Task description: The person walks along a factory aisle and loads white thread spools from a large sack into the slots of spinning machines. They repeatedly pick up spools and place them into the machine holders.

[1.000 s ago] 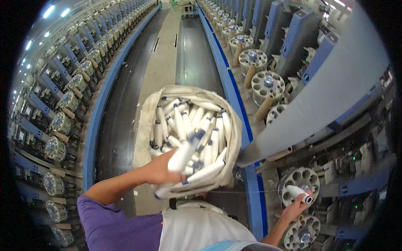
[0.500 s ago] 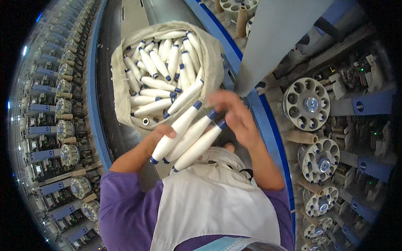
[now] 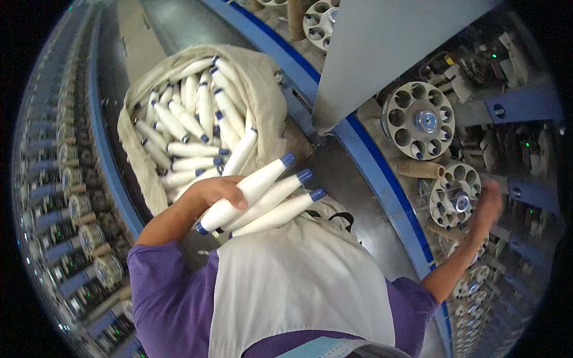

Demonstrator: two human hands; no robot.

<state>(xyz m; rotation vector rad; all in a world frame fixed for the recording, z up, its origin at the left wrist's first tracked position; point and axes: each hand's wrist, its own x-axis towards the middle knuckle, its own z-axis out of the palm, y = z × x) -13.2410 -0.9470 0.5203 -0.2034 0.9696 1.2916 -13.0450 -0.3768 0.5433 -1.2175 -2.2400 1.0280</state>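
Three yarn bobbins (image 3: 262, 210), wound with white yarn and tipped in blue, lie fanned out in my left hand (image 3: 219, 192). Its thumb presses over the uppermost one, in front of my apron. Out to the right, my right hand (image 3: 490, 201) is smeared by motion beside a round holed magazine (image 3: 459, 201). Several of that magazine's pockets carry blue-tipped bobbins. Whether the right hand's fingers grip anything is not visible. Behind my left hand stands a cream cloth sack (image 3: 270, 101) full of similar bobbins.
Another round magazine (image 3: 407, 136) sits farther up the machine at right, with a tan cone (image 3: 421, 169) between the two. A grey panel (image 3: 382, 53) juts in overhead. Blue rails (image 3: 382, 182) border the dark aisle floor, and a second row of machines runs along the left.
My right hand has swung from the bobbins' tips out to the right, to the magazine. My left hand still holds the three bobbins, now tilted flatter. The view has shifted rightward.
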